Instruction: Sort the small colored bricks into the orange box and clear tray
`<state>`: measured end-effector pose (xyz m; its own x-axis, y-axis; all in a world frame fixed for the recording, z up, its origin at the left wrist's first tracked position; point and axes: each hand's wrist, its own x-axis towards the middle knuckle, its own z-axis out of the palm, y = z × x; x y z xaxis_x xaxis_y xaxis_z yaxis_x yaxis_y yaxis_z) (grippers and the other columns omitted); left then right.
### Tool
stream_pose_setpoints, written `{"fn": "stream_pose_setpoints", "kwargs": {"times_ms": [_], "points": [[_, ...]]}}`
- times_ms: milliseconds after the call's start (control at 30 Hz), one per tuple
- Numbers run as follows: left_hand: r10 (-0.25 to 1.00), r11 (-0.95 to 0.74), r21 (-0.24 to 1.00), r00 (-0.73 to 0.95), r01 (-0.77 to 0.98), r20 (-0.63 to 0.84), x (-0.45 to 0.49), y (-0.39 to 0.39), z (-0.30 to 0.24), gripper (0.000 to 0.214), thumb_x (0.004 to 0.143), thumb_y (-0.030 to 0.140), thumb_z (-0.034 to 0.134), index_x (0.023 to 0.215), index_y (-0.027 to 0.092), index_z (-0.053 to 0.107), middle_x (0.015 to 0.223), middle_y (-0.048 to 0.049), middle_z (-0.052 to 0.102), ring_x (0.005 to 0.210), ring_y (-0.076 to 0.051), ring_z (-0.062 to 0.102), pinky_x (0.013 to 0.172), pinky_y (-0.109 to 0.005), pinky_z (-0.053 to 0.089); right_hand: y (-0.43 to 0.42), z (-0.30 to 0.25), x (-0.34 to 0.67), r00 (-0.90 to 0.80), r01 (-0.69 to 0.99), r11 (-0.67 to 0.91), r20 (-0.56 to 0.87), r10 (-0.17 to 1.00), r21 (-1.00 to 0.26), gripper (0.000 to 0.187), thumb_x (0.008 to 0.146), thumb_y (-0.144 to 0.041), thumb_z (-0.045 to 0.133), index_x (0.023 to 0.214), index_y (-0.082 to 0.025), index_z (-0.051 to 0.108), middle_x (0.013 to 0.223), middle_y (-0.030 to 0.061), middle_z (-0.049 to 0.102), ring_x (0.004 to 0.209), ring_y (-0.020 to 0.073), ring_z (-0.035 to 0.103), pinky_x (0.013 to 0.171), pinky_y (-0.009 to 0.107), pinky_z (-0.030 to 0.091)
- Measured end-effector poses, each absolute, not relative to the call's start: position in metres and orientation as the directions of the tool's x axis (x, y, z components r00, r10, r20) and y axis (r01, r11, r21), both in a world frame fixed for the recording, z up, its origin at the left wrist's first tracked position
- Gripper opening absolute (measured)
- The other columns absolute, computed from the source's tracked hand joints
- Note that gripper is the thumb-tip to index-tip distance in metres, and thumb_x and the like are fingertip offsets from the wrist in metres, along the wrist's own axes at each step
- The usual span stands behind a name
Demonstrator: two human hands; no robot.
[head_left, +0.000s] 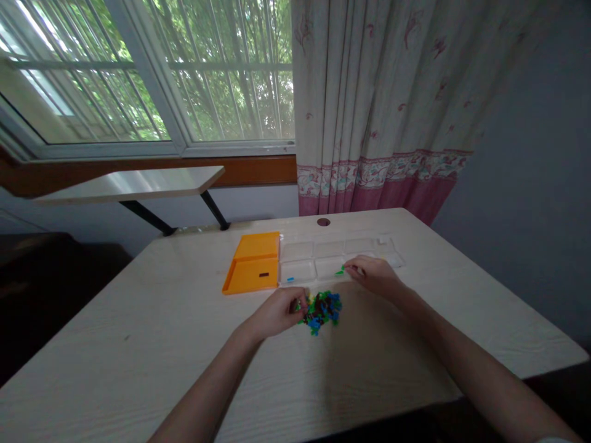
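Observation:
A heap of small blue, green, dark brown and yellow plastic pieces (324,307) lies on the table in front of me. At its left edge is my left hand (278,311), fingers curled together; whatever they pinch, if anything, is hidden. My right hand (376,275) reaches over the clear divided tray (297,270), its thumb and finger closed at a small green piece (340,271) above or in a front compartment. A blue piece (290,279) sits in the front left compartment. In the orange case (242,277) beside the tray lies a dark brown piece (263,275).
Several tray compartments extend toward the right, one holding a whitish piece (382,242). The pale wooden table (152,320) has a round cable hole (324,222) at the back. A raised shelf (152,183) on black brackets stands back left, below the window. A curtain (378,123) hangs behind.

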<state>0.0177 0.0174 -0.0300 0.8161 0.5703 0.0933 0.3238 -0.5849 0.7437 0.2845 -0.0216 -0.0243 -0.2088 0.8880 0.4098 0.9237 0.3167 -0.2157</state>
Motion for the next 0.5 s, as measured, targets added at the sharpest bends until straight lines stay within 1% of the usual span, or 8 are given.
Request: {"fn": "stream_pose_setpoints", "kwargs": {"times_ms": [100, 200, 367, 500], "points": [[0.576, -0.586, 0.749, 0.809, 0.309, 0.117, 0.020, 0.015, -0.029, 0.016, 0.064, 0.001, 0.045, 0.069, 0.014, 0.052, 0.061, 0.0047, 0.048, 0.052, -0.006, 0.040, 0.047, -0.015, 0.029, -0.032, -0.031, 0.252, -0.391, 0.843, 0.491, 0.377, 0.840, -0.220, 0.017, 0.085, -0.025, 0.048, 0.085, -0.019, 0.063, 0.077, 0.0015, 0.065, 0.068, 0.0126, 0.059, 0.062, 0.021, 0.040], [0.591, -0.580, 0.754, 0.797, 0.307, 0.130, 0.022, 0.014, -0.030, 0.017, 0.066, 0.001, 0.045, 0.072, 0.015, 0.053, 0.060, 0.0052, 0.048, 0.052, -0.006, 0.040, 0.048, -0.015, 0.030, -0.041, -0.034, 0.230, -0.480, 0.789, 0.572, 0.359, 0.801, -0.222, 0.014, 0.083, -0.025, 0.052, 0.088, -0.020, 0.064, 0.077, 0.0018, 0.065, 0.066, 0.0122, 0.059, 0.061, 0.021, 0.040], [0.614, -0.572, 0.752, 0.779, 0.328, 0.126, 0.023, 0.014, -0.034, 0.015, 0.068, 0.005, 0.047, 0.075, 0.015, 0.056, 0.058, 0.0053, 0.048, 0.051, -0.006, 0.040, 0.047, -0.015, 0.030, -0.046, -0.039, 0.222, -0.472, 0.767, 0.598, 0.428, 0.771, -0.232, 0.013, 0.082, -0.027, 0.055, 0.088, -0.020, 0.064, 0.074, 0.0016, 0.064, 0.065, 0.0124, 0.058, 0.060, 0.022, 0.040], [0.598, -0.590, 0.742, 0.790, 0.318, 0.137, 0.024, 0.012, -0.034, 0.011, 0.071, 0.007, 0.049, 0.073, 0.015, 0.057, 0.058, 0.0048, 0.050, 0.051, -0.006, 0.041, 0.047, -0.014, 0.030, -0.046, -0.045, 0.219, -0.442, 0.777, 0.588, 0.469, 0.764, -0.226, 0.014, 0.082, -0.031, 0.055, 0.085, -0.020, 0.064, 0.072, 0.0014, 0.064, 0.065, 0.0124, 0.058, 0.061, 0.022, 0.040]]}}
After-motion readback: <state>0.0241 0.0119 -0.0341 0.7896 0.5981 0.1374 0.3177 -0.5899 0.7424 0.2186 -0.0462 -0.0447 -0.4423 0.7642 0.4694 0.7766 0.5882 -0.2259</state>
